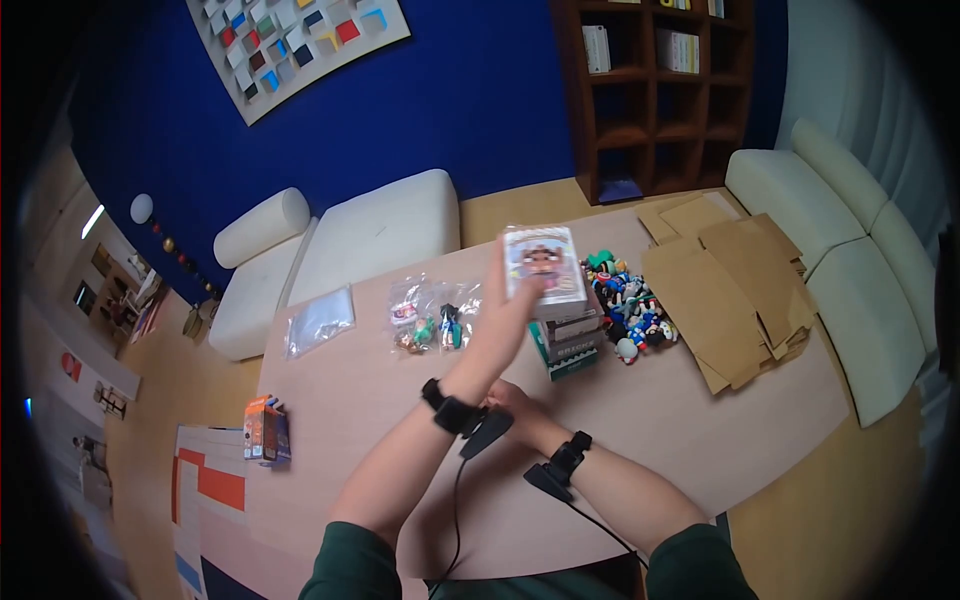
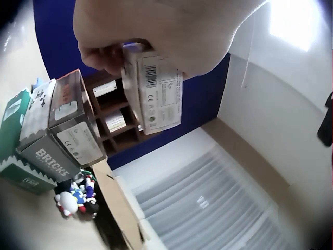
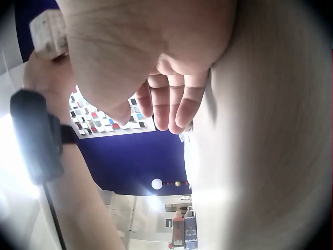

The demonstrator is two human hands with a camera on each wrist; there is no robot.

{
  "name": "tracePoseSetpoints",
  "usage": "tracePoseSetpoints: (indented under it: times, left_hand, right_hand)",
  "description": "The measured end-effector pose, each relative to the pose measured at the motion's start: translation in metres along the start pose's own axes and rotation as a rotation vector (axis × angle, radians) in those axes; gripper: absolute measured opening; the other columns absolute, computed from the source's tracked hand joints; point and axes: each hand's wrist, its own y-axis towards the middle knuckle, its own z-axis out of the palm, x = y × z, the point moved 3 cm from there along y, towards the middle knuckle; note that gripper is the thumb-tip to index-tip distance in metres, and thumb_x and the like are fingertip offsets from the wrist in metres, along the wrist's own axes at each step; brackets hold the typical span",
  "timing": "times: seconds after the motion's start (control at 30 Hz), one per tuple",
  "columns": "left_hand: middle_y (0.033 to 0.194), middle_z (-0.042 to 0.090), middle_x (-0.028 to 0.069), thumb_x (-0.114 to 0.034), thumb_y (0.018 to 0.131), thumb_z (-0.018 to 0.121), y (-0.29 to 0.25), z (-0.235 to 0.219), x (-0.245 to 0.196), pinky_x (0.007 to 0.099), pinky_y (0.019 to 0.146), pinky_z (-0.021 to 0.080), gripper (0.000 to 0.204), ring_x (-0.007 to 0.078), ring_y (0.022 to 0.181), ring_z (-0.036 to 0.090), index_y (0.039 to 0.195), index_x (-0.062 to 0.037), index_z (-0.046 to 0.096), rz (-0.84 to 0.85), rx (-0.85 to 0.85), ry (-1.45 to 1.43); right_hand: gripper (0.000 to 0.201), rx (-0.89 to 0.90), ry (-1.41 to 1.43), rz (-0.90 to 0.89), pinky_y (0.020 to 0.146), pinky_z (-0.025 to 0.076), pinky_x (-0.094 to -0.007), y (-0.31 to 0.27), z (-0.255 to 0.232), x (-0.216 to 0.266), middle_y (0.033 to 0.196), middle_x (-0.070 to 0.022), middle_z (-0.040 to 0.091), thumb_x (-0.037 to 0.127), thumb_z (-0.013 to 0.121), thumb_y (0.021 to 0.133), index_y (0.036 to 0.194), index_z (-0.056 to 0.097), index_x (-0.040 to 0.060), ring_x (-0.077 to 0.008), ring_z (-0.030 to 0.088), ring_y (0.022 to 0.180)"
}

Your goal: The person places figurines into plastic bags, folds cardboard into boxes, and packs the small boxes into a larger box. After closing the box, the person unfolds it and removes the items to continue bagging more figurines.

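My left hand (image 1: 508, 302) grips a small white box (image 1: 545, 265) with a cartoon figure printed on its face, holding it up over a stack of boxes. In the left wrist view a barcode and small print show on one side of this box (image 2: 161, 96). The stack holds a grey box (image 1: 572, 342) lettered BRICKS and a green box (image 1: 568, 370). Nearer me, my right hand (image 1: 515, 408) rests low at the table, partly behind the left wrist. Its fingers (image 3: 161, 107) are loosely bent with nothing in them.
Right of the stack lies a pile of small figures (image 1: 632, 305), then flat brown cardboard pieces (image 1: 725, 300). Figures in clear bags (image 1: 425, 325) and a stack of empty clear bags (image 1: 320, 322) lie left on the table (image 1: 350, 420). An orange-and-blue box (image 1: 266, 432) stands at the left edge.
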Motion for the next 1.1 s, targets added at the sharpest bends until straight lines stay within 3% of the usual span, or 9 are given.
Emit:
tracePoseSetpoints:
  times: [0.07, 0.17, 0.23, 0.4, 0.6, 0.67, 0.73, 0.97, 1.1]
  left_hand:
    - [0.148, 0.041, 0.0305, -0.035, 0.093, 0.063, 0.021, 0.007, 0.025, 0.0475, 0.116, 0.031, 0.083, 0.0418, 0.140, 0.039, 0.160, -0.0052, 0.024, 0.127, -0.048, 0.766]
    - [0.154, 0.026, 0.0389, -0.043, 0.088, 0.068, 0.029, 0.008, 0.054, 0.0515, 0.121, 0.019, 0.092, 0.0508, 0.146, 0.022, 0.157, 0.0002, 0.026, 0.063, -0.160, 0.960]
    - [0.158, 0.018, 0.0371, -0.045, 0.087, 0.068, 0.028, 0.005, 0.064, 0.0529, 0.121, 0.018, 0.097, 0.0513, 0.148, 0.018, 0.156, 0.0060, 0.023, 0.069, -0.184, 0.898]
    - [0.159, 0.017, 0.0341, -0.051, 0.098, 0.058, 0.021, 0.006, 0.061, 0.0482, 0.123, 0.015, 0.096, 0.0455, 0.151, 0.016, 0.157, 0.0078, 0.011, 0.208, -0.135, 0.532]
    - [0.162, 0.018, 0.0302, -0.049, 0.105, 0.047, 0.026, -0.003, 0.059, 0.0458, 0.123, 0.018, 0.085, 0.0387, 0.151, 0.021, 0.158, 0.0075, 0.011, 0.260, -0.074, 0.447]
    - [0.162, 0.021, 0.0293, -0.046, 0.106, 0.048, 0.024, -0.013, 0.060, 0.0446, 0.122, 0.021, 0.082, 0.0368, 0.150, 0.024, 0.159, 0.0044, 0.012, 0.256, -0.065, 0.387]
    - [0.161, 0.024, 0.0283, -0.043, 0.106, 0.050, 0.014, -0.028, 0.052, 0.0434, 0.121, 0.024, 0.079, 0.0349, 0.150, 0.027, 0.160, 0.0014, 0.014, 0.264, -0.072, 0.326]
    - [0.144, 0.057, 0.0115, -0.016, 0.101, 0.060, -0.064, -0.192, 0.067, 0.0374, 0.113, 0.036, 0.043, 0.0226, 0.135, 0.050, 0.143, -0.0057, 0.054, 0.184, -0.121, 0.465]
    - [0.135, 0.062, 0.0143, -0.010, 0.099, 0.060, -0.130, -0.299, 0.009, 0.0393, 0.107, 0.044, 0.033, 0.0283, 0.130, 0.056, 0.132, -0.0042, 0.062, 0.283, -0.444, 1.069]
  right_hand:
    - [0.026, 0.008, -0.149, -0.057, 0.079, 0.053, -0.0312, -0.006, -0.007, 0.009, 0.098, -0.0056, 0.067, 0.020, 0.066, 0.097, 0.115, 0.061, 0.0020, -0.0152, 0.064, 0.086]
    - [0.018, 0.021, -0.259, 0.086, 0.080, 0.052, -0.0337, -0.013, -0.009, 0.008, 0.093, -0.0097, 0.071, 0.015, 0.066, 0.092, 0.105, 0.066, 0.0014, -0.0185, 0.066, 0.086]
    - [0.015, -0.059, -0.335, -0.114, 0.079, 0.053, -0.0348, -0.010, -0.008, 0.012, 0.089, -0.0123, 0.072, 0.013, 0.066, 0.090, 0.097, 0.069, 0.0009, -0.0200, 0.067, 0.085]
    - [0.020, 0.004, -0.331, -0.110, 0.077, 0.053, -0.0341, -0.011, -0.010, 0.005, 0.092, -0.0129, 0.073, 0.016, 0.068, 0.088, 0.098, 0.069, -0.0016, -0.0196, 0.068, 0.085]
    - [0.022, -0.009, -0.303, -0.049, 0.073, 0.051, -0.0322, -0.008, -0.024, -0.054, 0.085, -0.0091, 0.069, 0.018, 0.069, 0.088, 0.094, 0.064, -0.0021, -0.0158, 0.062, 0.079]
    - [0.032, 0.125, -0.417, 0.056, 0.082, 0.054, -0.0329, -0.002, -0.025, -0.057, 0.112, -0.0080, 0.070, 0.018, 0.068, 0.094, 0.123, 0.062, 0.0045, -0.0186, 0.067, 0.100]
    - [0.022, -0.002, -0.274, 0.124, 0.078, 0.052, -0.0314, -0.004, -0.006, -0.025, 0.100, -0.0054, 0.068, 0.018, 0.065, 0.097, 0.113, 0.062, 0.0035, -0.0150, 0.064, 0.090]
    - [0.018, -0.047, 0.038, 0.335, 0.076, 0.054, -0.0244, -0.005, 0.002, 0.002, 0.098, -0.0028, 0.069, 0.013, 0.060, 0.102, 0.116, 0.063, 0.0026, -0.0085, 0.064, 0.086]
    - [0.019, -0.021, -0.035, 0.347, 0.081, 0.054, -0.0247, -0.003, 0.005, 0.011, 0.104, -0.0044, 0.066, 0.011, 0.057, 0.104, 0.120, 0.061, 0.0022, -0.0089, 0.063, 0.092]
